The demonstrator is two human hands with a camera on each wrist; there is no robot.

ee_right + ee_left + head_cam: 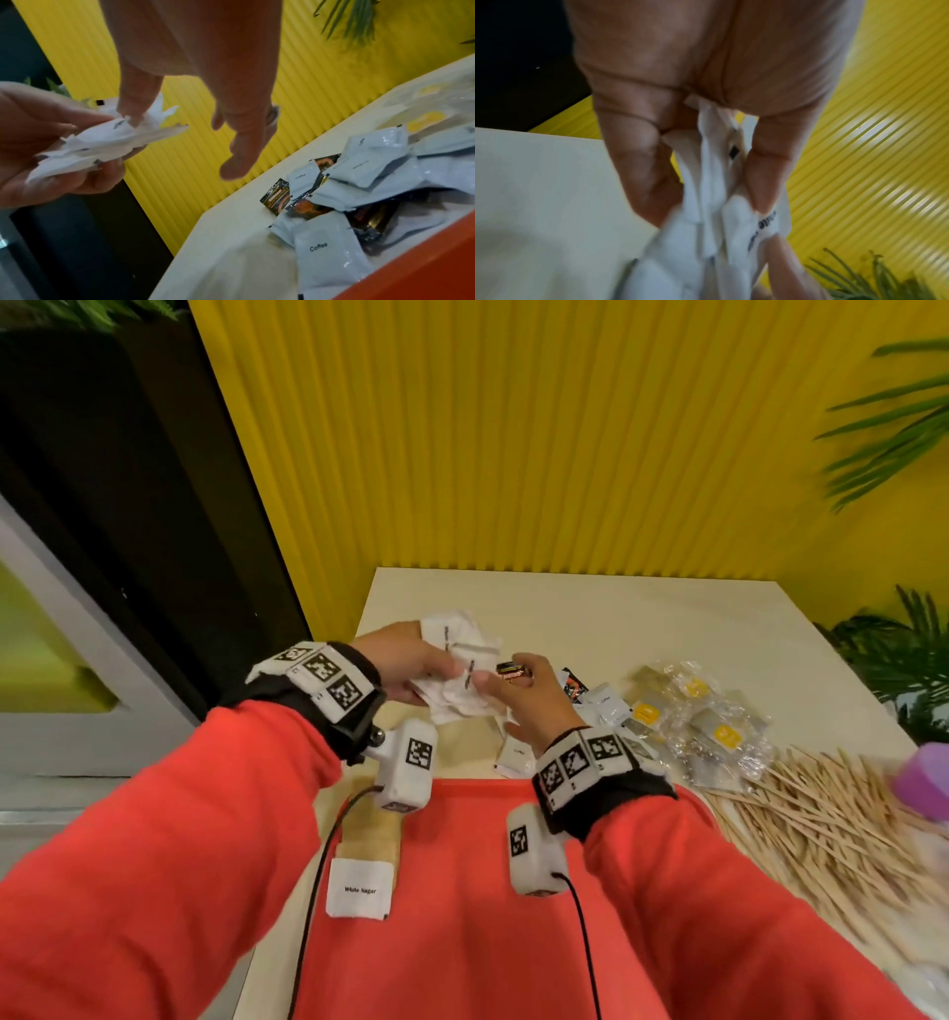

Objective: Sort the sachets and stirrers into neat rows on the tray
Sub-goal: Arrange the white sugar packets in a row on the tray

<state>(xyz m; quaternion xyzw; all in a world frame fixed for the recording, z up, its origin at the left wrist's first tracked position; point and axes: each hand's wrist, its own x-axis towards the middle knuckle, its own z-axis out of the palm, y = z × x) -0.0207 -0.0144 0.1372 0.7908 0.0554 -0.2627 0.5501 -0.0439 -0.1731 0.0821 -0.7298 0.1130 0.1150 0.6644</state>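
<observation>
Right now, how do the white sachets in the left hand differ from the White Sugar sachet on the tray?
The bunch of white sachets is held up, fanned and crumpled, by the left hand; the White Sugar sachet lies flat and alone at the red tray edge. Both are white with black print.

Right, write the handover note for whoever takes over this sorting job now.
Left hand grips a bunch of white sugar sachets above the table; right hand pinches at that bunch.
On the red tray: one White Sugar sachet over a brown sachet, at its left edge.
Left: coffee sachets, clear packets with yellow labels and wooden stirrers lie loose on the table.
</observation>
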